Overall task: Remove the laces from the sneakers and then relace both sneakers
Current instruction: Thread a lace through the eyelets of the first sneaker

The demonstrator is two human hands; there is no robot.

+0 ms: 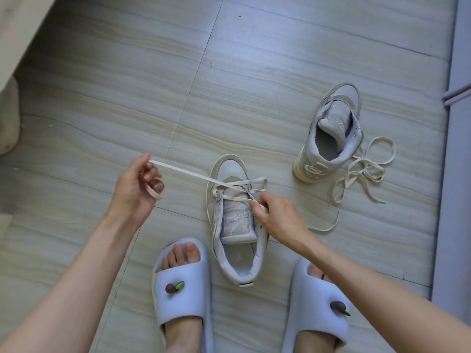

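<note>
Between the slippered feet: grey high-top sneaker (235, 220), toe pointing away. Left hand (135, 189) pinches flat cream lace (188, 173) taut leftward; right hand (277, 212) pinches it at the eyelets (nearer).

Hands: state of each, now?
Left hand: closed, pinching the lace pulled taut from the near sneaker.
Right hand: closed, pinching the same lace.
</note>
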